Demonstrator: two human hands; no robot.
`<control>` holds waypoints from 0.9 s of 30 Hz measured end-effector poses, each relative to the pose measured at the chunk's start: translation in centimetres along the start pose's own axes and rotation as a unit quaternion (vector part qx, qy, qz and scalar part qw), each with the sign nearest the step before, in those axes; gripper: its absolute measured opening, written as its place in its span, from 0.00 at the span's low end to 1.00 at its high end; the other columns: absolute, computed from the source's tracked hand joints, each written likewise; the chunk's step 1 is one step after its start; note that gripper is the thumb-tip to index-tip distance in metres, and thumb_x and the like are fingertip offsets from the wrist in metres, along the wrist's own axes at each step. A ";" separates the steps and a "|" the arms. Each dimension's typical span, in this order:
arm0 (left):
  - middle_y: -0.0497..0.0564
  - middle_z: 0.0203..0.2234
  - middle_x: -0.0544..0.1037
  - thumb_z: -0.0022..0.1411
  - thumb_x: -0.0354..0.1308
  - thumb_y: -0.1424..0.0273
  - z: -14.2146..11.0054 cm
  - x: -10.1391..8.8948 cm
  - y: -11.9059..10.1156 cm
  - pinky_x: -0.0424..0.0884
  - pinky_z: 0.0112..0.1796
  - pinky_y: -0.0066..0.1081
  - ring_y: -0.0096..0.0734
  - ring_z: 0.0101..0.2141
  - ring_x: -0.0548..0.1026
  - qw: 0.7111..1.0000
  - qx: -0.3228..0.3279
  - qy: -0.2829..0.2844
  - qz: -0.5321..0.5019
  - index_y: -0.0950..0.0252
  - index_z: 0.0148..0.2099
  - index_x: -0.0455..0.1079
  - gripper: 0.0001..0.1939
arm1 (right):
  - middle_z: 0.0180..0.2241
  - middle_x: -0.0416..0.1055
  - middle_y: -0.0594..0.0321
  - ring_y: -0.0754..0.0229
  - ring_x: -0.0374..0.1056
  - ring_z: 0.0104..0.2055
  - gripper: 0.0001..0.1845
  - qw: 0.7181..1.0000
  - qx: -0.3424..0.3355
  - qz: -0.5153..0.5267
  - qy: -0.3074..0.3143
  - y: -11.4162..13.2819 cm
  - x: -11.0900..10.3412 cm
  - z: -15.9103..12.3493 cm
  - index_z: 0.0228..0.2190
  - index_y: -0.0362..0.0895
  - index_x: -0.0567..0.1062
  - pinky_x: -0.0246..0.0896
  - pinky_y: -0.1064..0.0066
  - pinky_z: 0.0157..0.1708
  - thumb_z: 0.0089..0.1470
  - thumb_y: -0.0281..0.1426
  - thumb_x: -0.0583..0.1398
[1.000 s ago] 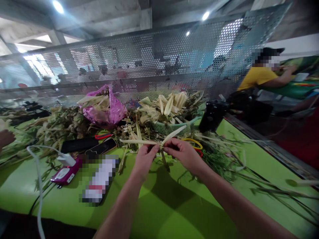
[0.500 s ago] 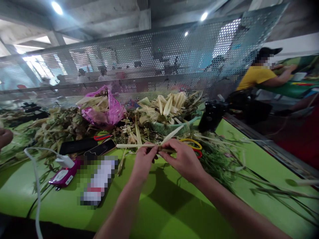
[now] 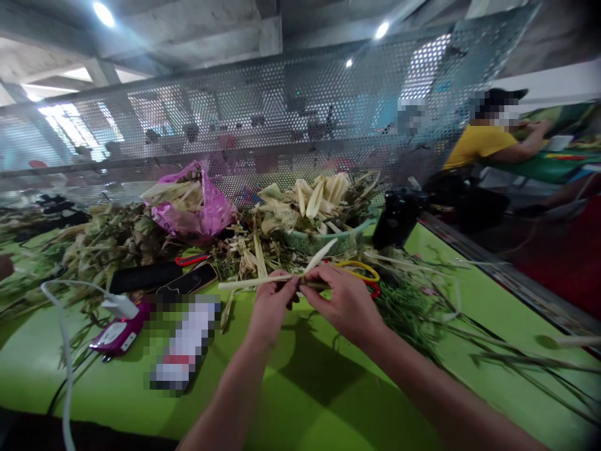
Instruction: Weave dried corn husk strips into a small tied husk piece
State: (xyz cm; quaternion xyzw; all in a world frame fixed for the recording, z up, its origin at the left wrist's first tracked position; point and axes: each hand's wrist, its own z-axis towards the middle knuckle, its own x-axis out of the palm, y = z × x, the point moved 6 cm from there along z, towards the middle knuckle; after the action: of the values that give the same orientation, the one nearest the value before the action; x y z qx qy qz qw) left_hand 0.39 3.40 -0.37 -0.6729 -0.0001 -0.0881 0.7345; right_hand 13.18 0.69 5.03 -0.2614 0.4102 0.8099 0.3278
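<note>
Pinched between the thumb and fingertips of my left hand is a pale corn husk strip, its long narrow end pointing left. My right hand is closed beside it, thumb and fingers gripping the same husk work, fingertips nearly touching those of the left. A pale leaf-shaped husk piece slants up and right from between the hands. The join itself is mostly covered by my fingers. Just behind the right hand lie yellow-handled scissors and a red handle.
Behind my hands stand a green basket of husks, a pink bag and a black container. Phones, a purple power adapter and green strands lie around. A person in yellow sits right; another hand shows left.
The husk strip's left end has dipped slightly, and the leaf-shaped piece leans a little lower. Both hands keep their grip in nearly the same place. The other person's hand at left has shifted outward.
</note>
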 end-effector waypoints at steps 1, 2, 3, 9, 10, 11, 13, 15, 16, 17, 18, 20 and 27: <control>0.42 0.18 0.63 0.55 0.58 0.59 0.0 0.0 0.1 0.53 0.23 0.25 0.21 0.21 0.58 1.000 0.000 -0.003 0.008 0.64 0.30 0.66 0.13 | 0.28 0.71 0.62 0.60 0.65 0.30 0.03 1.000 -0.001 -0.004 -0.004 0.0 -0.1 0.0 0.28 0.44 0.71 0.54 0.71 0.31 0.51 0.30 0.58; 0.42 0.18 0.63 0.55 0.58 0.59 0.0 0.0 0.1 0.54 0.23 0.25 0.21 0.21 0.58 1.000 -0.001 -0.004 0.013 0.64 0.29 0.66 0.13 | 0.28 0.71 0.62 0.60 0.65 0.30 0.03 1.000 0.000 -0.008 -0.009 0.0 -0.1 0.0 0.28 0.44 0.71 0.54 0.71 0.31 0.51 0.30 0.58; 0.42 0.18 0.63 0.55 0.58 0.59 -0.1 0.1 0.1 0.53 0.23 0.25 0.21 0.21 0.59 1.000 -0.001 -0.003 0.015 0.64 0.30 0.66 0.13 | 0.27 0.71 0.62 0.61 0.65 0.30 0.03 1.000 0.002 -0.009 -0.013 0.0 -0.1 0.0 0.27 0.44 0.71 0.54 0.71 0.30 0.50 0.30 0.58; 0.41 0.17 0.61 0.53 0.61 0.60 -0.2 0.4 -0.2 0.50 0.22 0.25 0.19 0.20 0.56 0.998 -0.012 0.014 -0.053 0.66 0.28 0.66 0.14 | 0.26 0.70 0.64 0.62 0.63 0.28 0.02 0.999 0.021 0.032 -0.009 -0.4 -0.1 -0.2 0.26 0.43 0.71 0.54 0.72 0.29 0.50 0.29 0.59; 0.41 0.17 0.60 0.53 0.61 0.60 -0.2 0.4 -0.2 0.49 0.22 0.25 0.19 0.20 0.55 0.997 -0.015 0.020 -0.072 0.66 0.28 0.65 0.14 | 0.25 0.69 0.65 0.63 0.63 0.28 0.03 0.999 0.027 0.047 -0.005 -0.4 -0.1 -0.2 0.26 0.43 0.71 0.54 0.72 0.29 0.50 0.29 0.59; 0.41 0.17 0.60 0.53 0.62 0.61 -0.2 0.5 -0.1 0.49 0.22 0.25 0.19 0.19 0.55 0.995 -0.020 0.026 -0.090 0.66 0.28 0.65 0.14 | 0.25 0.69 0.65 0.63 0.63 0.27 0.03 0.998 0.033 0.062 -0.001 -0.5 -0.1 -0.1 0.26 0.43 0.71 0.54 0.72 0.29 0.50 0.28 0.59; 0.41 0.17 0.60 0.52 0.62 0.61 -0.1 0.6 0.1 0.48 0.21 0.25 0.18 0.19 0.54 0.992 -0.035 0.036 -0.119 0.66 0.28 0.65 0.14 | 0.25 0.70 0.65 0.63 0.63 0.28 0.04 0.994 0.048 0.101 0.016 -0.6 -0.1 0.0 0.26 0.43 0.72 0.55 0.72 0.29 0.51 0.29 0.59; 0.42 0.18 0.62 0.52 0.62 0.62 -0.1 0.5 0.3 0.47 0.21 0.25 0.17 0.19 0.54 0.988 -0.051 0.037 -0.139 0.67 0.29 0.65 0.14 | 0.26 0.71 0.64 0.62 0.64 0.28 0.05 0.986 0.056 0.151 0.049 -0.8 0.1 0.3 0.27 0.43 0.72 0.57 0.72 0.30 0.52 0.31 0.59; 0.42 0.18 0.63 0.53 0.62 0.62 -0.1 0.4 0.4 0.47 0.21 0.25 0.17 0.19 0.54 0.987 -0.055 0.036 -0.146 0.67 0.29 0.65 0.14 | 0.26 0.71 0.64 0.62 0.65 0.29 0.06 0.980 0.056 0.178 0.067 -0.9 0.3 0.4 0.28 0.43 0.73 0.58 0.72 0.31 0.53 0.33 0.58; 0.42 0.19 0.63 0.53 0.62 0.62 -0.1 0.3 0.4 0.48 0.21 0.24 0.17 0.19 0.55 0.986 -0.058 0.034 -0.151 0.67 0.30 0.65 0.14 | 0.27 0.72 0.64 0.62 0.65 0.30 0.07 0.974 0.054 0.202 0.083 -1.0 0.4 0.5 0.29 0.43 0.73 0.59 0.72 0.32 0.54 0.34 0.58; 0.43 0.19 0.64 0.53 0.62 0.62 0.0 0.2 0.3 0.48 0.21 0.24 0.17 0.19 0.55 0.986 -0.058 0.032 -0.154 0.67 0.30 0.65 0.14 | 0.28 0.72 0.64 0.61 0.66 0.31 0.08 0.969 0.050 0.221 0.096 -1.2 0.5 0.6 0.30 0.44 0.73 0.59 0.72 0.33 0.54 0.35 0.58; 0.43 0.19 0.65 0.53 0.62 0.62 0.0 0.1 0.1 0.48 0.22 0.23 0.17 0.19 0.56 0.987 -0.056 0.031 -0.148 0.67 0.31 0.66 0.14 | 0.29 0.73 0.63 0.61 0.67 0.33 0.08 0.964 0.042 0.240 0.109 -1.5 0.5 0.8 0.32 0.44 0.74 0.60 0.72 0.34 0.55 0.35 0.58; 0.42 0.20 0.62 0.52 0.63 0.62 -0.3 0.2 -0.6 0.47 0.22 0.24 0.17 0.21 0.54 0.997 -0.038 0.040 -0.059 0.68 0.34 0.69 0.14 | 0.28 0.74 0.64 0.61 0.67 0.31 0.06 0.981 0.026 0.180 0.074 -1.9 -0.1 1.0 0.29 0.44 0.75 0.60 0.72 0.32 0.53 0.33 0.60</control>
State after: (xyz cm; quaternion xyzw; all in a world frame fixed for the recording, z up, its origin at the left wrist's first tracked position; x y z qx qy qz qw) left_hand 0.43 3.03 0.21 -0.6948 -0.0072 -0.1576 0.7017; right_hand 14.49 2.29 4.69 -0.2334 0.4947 0.8232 0.1522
